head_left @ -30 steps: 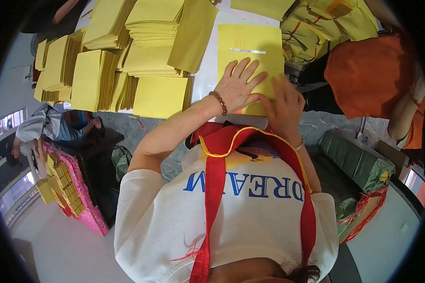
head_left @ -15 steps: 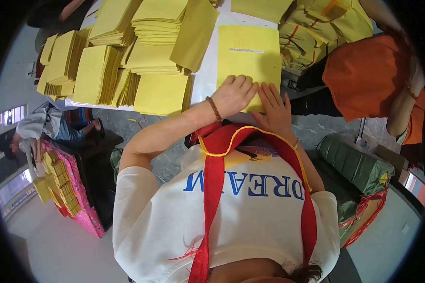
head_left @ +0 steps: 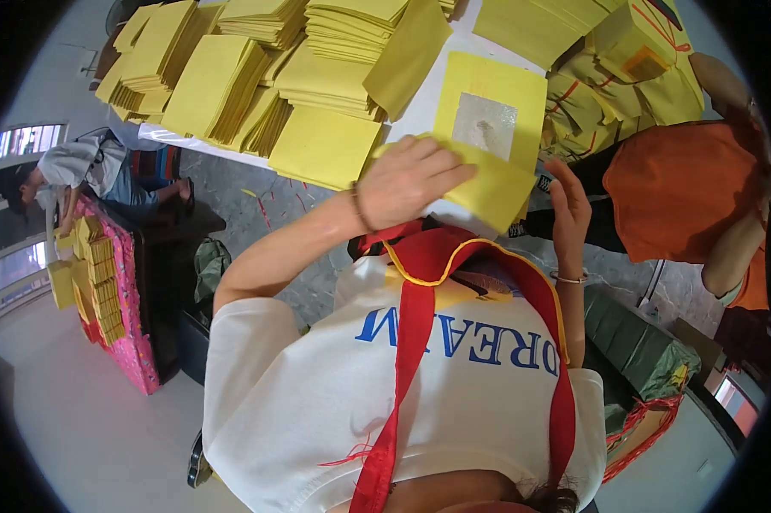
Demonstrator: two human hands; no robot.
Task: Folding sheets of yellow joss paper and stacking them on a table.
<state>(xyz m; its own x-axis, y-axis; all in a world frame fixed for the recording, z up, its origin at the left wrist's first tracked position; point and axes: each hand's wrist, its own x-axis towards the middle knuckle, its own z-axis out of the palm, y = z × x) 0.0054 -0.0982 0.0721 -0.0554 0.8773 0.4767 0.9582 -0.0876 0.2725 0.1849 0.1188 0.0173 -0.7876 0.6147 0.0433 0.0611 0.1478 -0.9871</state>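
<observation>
My left hand (head_left: 415, 181), with a beaded bracelet at the wrist, is closed on a yellow paper sheet (head_left: 501, 184) at the table's near edge. That sheet is lifted and tilts down toward me. Behind it lies another yellow sheet (head_left: 529, 94) with a pale, shiny rectangular patch (head_left: 485, 126) in its middle. The lifted sheet covers its near part; I cannot tell whether the two are joined. My right hand (head_left: 569, 205) hangs in the air right of the sheets, fingers stretched and holding nothing.
Stacks of yellow paper (head_left: 326, 141) crowd the white table (head_left: 424, 94) at the left. Tied yellow bundles (head_left: 603, 107) lie at the far right, beside a person in an orange top (head_left: 685, 192). Green wrapped packages (head_left: 629, 333) stand at my right. Another person (head_left: 86, 167) is far left.
The near sheet has been lifted and drawn toward me, uncovering more of the shiny patch. My right hand has come off the paper and moved right. The view has shifted.
</observation>
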